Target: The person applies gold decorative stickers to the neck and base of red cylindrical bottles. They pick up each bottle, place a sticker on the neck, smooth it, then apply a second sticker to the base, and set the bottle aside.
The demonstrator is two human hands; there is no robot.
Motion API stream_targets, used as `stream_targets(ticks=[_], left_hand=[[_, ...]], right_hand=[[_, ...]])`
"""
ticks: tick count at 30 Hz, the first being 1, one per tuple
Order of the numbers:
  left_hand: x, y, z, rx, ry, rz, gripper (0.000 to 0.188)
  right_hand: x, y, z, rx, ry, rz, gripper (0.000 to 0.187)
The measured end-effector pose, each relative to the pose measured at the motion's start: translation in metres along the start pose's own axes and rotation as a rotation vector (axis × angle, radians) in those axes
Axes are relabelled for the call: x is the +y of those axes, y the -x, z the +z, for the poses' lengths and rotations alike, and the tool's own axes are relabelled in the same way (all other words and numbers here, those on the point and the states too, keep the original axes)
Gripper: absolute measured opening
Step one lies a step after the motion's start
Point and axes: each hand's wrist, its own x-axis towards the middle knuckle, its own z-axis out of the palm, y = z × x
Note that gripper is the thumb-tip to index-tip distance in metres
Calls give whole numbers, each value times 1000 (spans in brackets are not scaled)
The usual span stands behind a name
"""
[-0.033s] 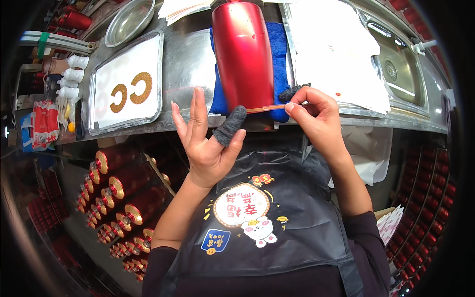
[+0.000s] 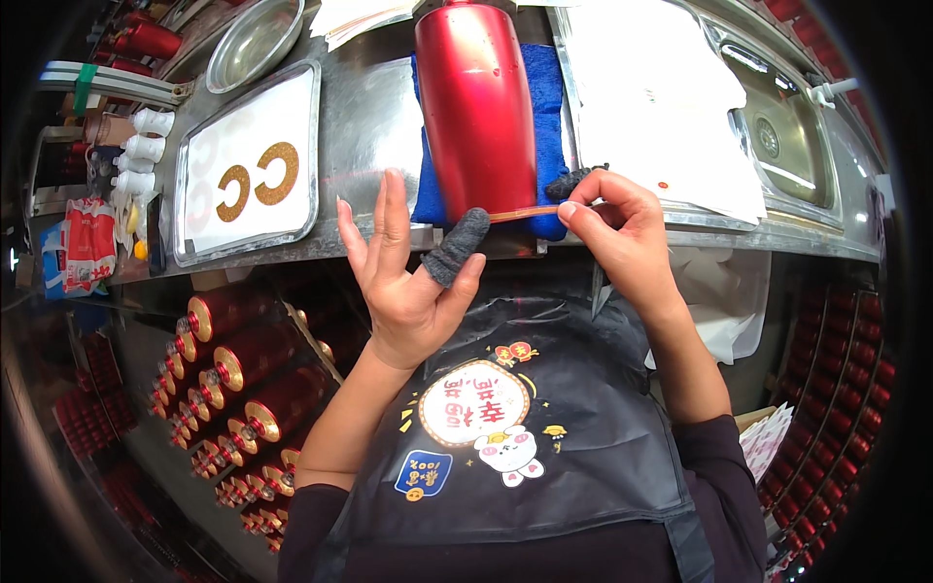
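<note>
A glossy red bottle lies on a blue towel, its near end toward me. Across that end runs a thin gold-orange strip. My right hand pinches the strip's right end between thumb and index finger. A dark grey cloth cover on a finger of this hand shows beside the towel. My left hand has its fingers spread. Its index finger wears a grey cloth finger cover, and the tip rests at the strip's left end, against the bottle's near edge.
A metal tray with a white sheet and two gold glitter C-shaped pieces stands left, near a steel bowl. White sheets and a metal basin are right. Several red bottles with gold ends sit below the table's left side.
</note>
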Motion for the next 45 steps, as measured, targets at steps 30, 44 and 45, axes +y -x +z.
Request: stream_targets(ticks=[30,44,45], left_hand=[[-5,13,16,43,189,-100,54],[8,-12,6,2,-49,96,39],[11,-16,5,-7,-70,104,39]], right_hand=[[-35,2,-11,-104,44,88,15],[-13,-8,-9,-95,56,53,14],[-12,-8,-9,-98,50,64,14]])
